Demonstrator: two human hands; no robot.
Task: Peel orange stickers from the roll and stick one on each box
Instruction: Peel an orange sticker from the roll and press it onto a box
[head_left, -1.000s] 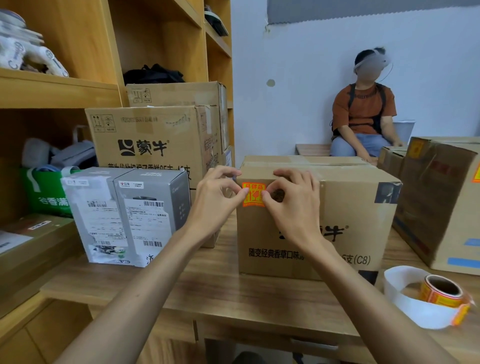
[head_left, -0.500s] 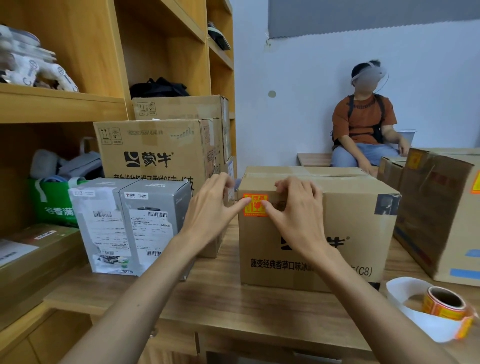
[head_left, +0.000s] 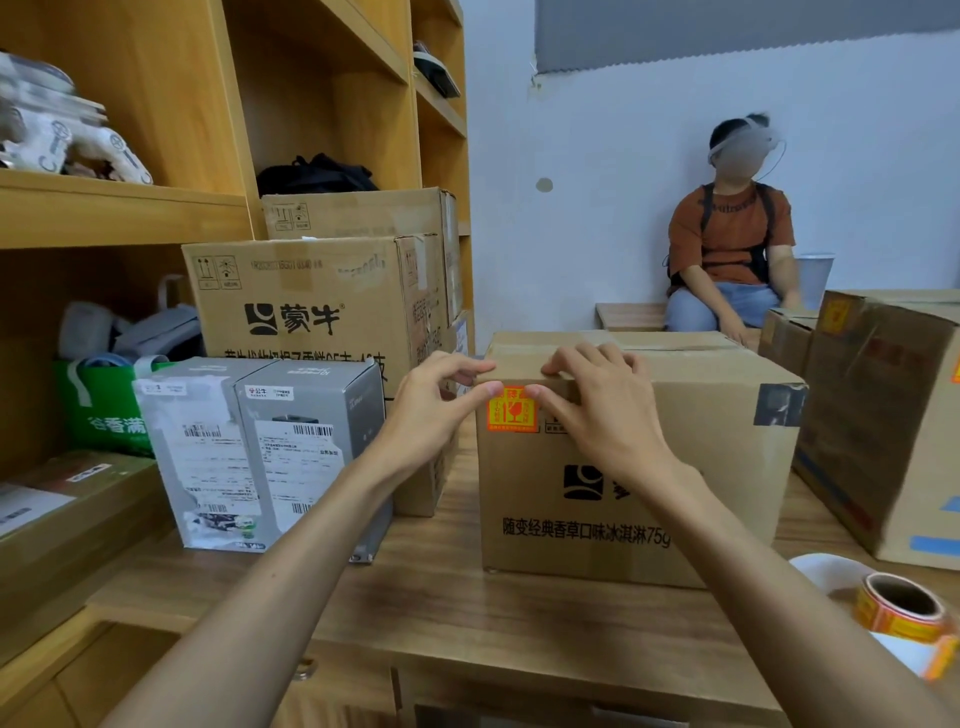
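We press a square orange sticker (head_left: 511, 409) onto the front upper-left corner of a brown cardboard box (head_left: 623, 499) on the wooden surface (head_left: 467, 597). Our left hand (head_left: 434, 410) and right hand (head_left: 597, 400) hold nothing, their thumbs on the sticker's top corners. The orange sticker roll (head_left: 901, 608) lies at lower right.

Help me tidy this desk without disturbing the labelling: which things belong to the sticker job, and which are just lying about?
Part of the job:
orange sticker, pressed by left hand and right hand
cardboard box
sticker roll
grey boxes
right-hand carton

Lying about:
green bag
black bag
shelf clutter
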